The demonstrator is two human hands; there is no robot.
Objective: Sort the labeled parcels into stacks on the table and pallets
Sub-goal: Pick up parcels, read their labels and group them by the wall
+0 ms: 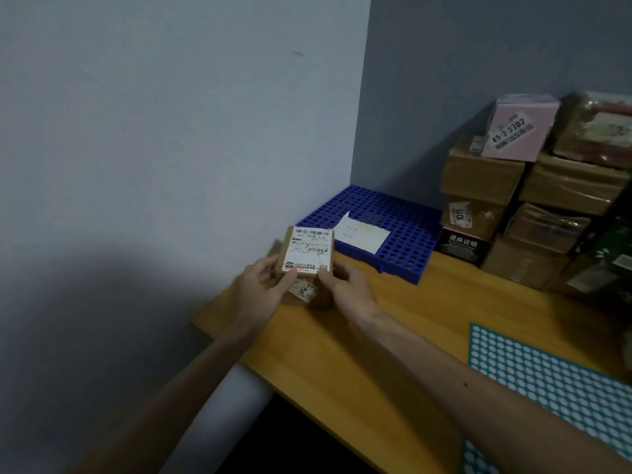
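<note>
Wooden table [393, 319], grey corner. Labeled parcel [307, 251] sits directly above a second box [307, 295], contact unclear. Left hand [263, 285] and right hand [349, 285] grip its sides. Blue pallet [403, 241] with paper slip [362, 234] just behind, stacked parcels [533, 200] far right.

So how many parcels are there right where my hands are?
2. The top parcel, white-labelled, is held between the left hand and right hand; the lower parcel sits directly under it on the table, mostly hidden by them.
</note>
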